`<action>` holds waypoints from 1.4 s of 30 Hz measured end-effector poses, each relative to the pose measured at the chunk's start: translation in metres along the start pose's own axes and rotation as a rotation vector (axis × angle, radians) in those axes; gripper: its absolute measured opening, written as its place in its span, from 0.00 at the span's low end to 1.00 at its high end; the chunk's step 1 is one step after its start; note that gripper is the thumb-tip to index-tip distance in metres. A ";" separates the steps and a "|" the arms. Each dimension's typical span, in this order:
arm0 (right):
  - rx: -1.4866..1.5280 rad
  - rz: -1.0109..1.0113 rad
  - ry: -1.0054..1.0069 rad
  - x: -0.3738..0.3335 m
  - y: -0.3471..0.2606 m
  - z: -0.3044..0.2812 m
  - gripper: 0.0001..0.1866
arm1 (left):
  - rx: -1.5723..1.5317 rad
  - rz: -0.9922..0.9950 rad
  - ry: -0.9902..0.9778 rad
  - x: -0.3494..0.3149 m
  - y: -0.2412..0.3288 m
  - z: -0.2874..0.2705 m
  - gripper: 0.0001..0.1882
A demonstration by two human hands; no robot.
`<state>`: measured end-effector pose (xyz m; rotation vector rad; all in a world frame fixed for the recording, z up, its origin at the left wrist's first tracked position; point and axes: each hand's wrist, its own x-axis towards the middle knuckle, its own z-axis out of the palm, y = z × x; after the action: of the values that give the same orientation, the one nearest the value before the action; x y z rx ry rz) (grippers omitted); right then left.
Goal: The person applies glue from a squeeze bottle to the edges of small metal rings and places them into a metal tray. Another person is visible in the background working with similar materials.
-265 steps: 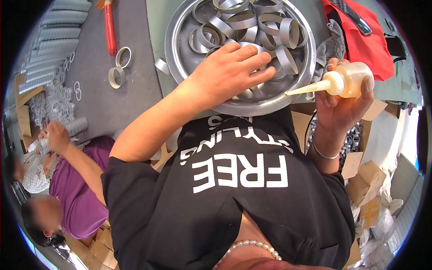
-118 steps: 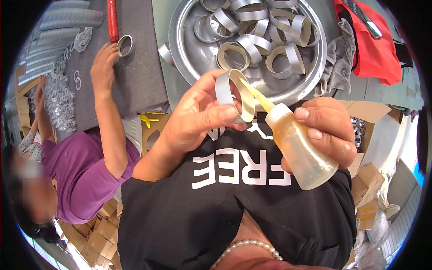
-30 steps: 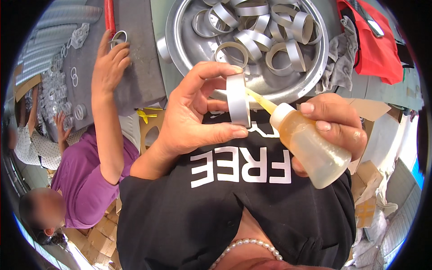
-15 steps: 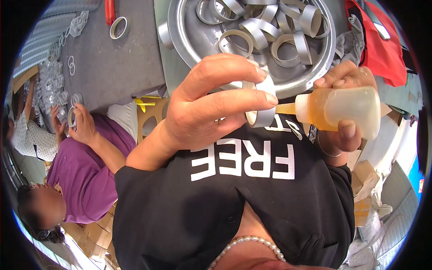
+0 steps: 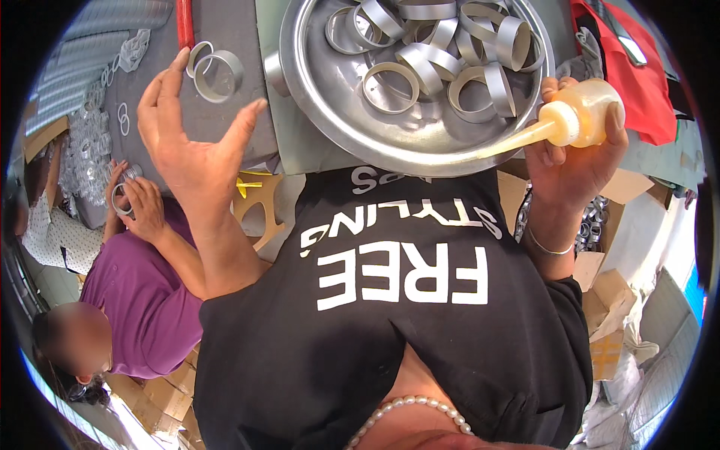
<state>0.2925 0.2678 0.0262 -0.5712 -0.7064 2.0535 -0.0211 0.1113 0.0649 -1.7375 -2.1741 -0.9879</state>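
Note:
My left hand [image 5: 191, 154] is raised at the left, fingers apart, with nothing in it. Just beyond its fingertips is a silver-grey ring [image 5: 231, 71], overlapping a second ring [image 5: 193, 60] on the dark tabletop; whether it rests or is still falling I cannot tell. In my right hand [image 5: 570, 169] is a squeeze bottle [image 5: 592, 109] of amber liquid, fingers wrapped round it. Its long nozzle [image 5: 517, 142] points left over the near rim of a round metal tray [image 5: 420, 161]. Several similar silver-grey rings [image 5: 502, 90] lie heaped in that tray.
A co-worker in a purple top [image 5: 142, 300] sits at the left, holding a ring. Clear rings [image 5: 82, 150] are piled beyond them. A red bag [image 5: 637, 90] with a phone lies at the right. Cardboard boxes [image 5: 607, 296] stand at the lower right, one containing metal pieces.
My left hand has moved left from in front of my chest and let go of the ring it held. The bottle has moved away and up, its nozzle now over the tray rim.

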 end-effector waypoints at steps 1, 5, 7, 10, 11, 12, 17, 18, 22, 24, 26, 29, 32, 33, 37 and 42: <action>-0.001 -0.022 -0.007 0.000 -0.002 0.000 0.32 | 0.055 -0.029 0.022 0.001 0.000 0.000 0.29; 0.096 -0.107 -0.019 0.005 0.002 0.007 0.30 | 0.000 0.114 -0.426 -0.001 0.031 0.053 0.27; 0.085 -0.106 -0.028 0.003 -0.001 0.009 0.29 | 0.044 0.086 -0.507 -0.001 0.047 0.084 0.30; 0.062 -0.133 -0.022 -0.002 -0.008 0.009 0.29 | 0.051 0.029 -0.648 0.002 0.055 0.102 0.31; 0.056 -0.146 -0.014 -0.004 -0.008 0.008 0.29 | 0.046 0.009 -0.703 0.004 0.056 0.104 0.31; 0.055 -0.154 -0.008 -0.005 -0.009 0.007 0.29 | 0.059 -0.004 -0.761 0.006 0.058 0.101 0.31; 0.056 -0.156 -0.023 -0.005 -0.010 0.001 0.28 | -0.613 -0.080 -0.529 -0.006 0.044 0.073 0.34; 0.063 -0.155 -0.027 -0.003 -0.008 0.001 0.28 | -0.599 -0.042 -0.511 -0.009 0.043 0.062 0.33; 0.100 -0.126 -0.134 0.003 -0.004 0.000 0.27 | -0.336 0.070 -0.487 -0.015 0.040 0.028 0.32; 0.064 -0.186 -0.157 0.004 -0.003 0.000 0.27 | -0.227 0.082 -0.509 -0.018 0.036 0.017 0.31; -0.037 -0.341 -0.103 0.003 0.005 0.000 0.29 | -0.275 0.017 -0.546 -0.021 0.040 0.014 0.31; -0.220 -0.561 -0.050 -0.003 0.013 0.002 0.33 | -0.736 -0.316 -0.604 -0.027 0.043 0.015 0.34; -0.541 -0.696 -0.294 -0.017 0.006 0.006 0.42 | -1.519 -0.810 -0.633 -0.040 0.055 0.025 0.41; -0.625 -0.758 -0.377 -0.020 0.003 0.008 0.41 | -1.557 -0.873 -0.697 -0.040 0.055 0.026 0.39; -0.859 -0.905 -0.654 -0.034 0.001 0.027 0.39 | -1.775 -1.111 -0.831 -0.046 0.057 0.034 0.36; -0.894 -1.049 -0.639 -0.028 0.018 0.036 0.32 | -1.809 -1.138 -0.877 -0.048 0.061 0.032 0.33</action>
<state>0.2740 0.2260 0.0443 0.0755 -1.8469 0.8194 0.0576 0.0978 0.0382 -0.7144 -2.8375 -3.9938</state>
